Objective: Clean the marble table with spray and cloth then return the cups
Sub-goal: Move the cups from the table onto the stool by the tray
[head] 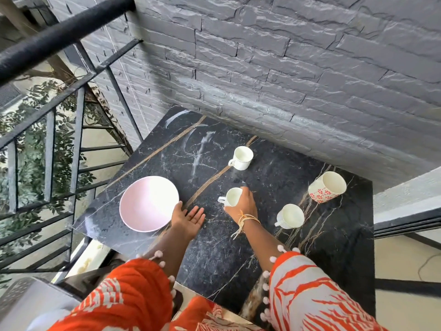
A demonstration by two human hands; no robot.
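Note:
The black marble table point(214, 254) has gold and white veins. My right hand point(243, 204) grips a small white cup point(232, 196) near the table's middle, fingers curled round its rim. My left hand point(187, 218) is open, palm up, with its thumb side touching the rim of a pink bowl point(148, 203) at the table's left. Another white cup point(242, 157) stands further back. A third white cup point(290, 216) stands to the right of my right hand. A red-patterned mug point(328, 186) stands at the far right.
A grey stone wall point(286, 68) runs behind the table. A black metal railing point(59, 111) with greenery beyond it borders the left side. White streaks mark the marble at the back left point(200, 149). No spray bottle or cloth is in view.

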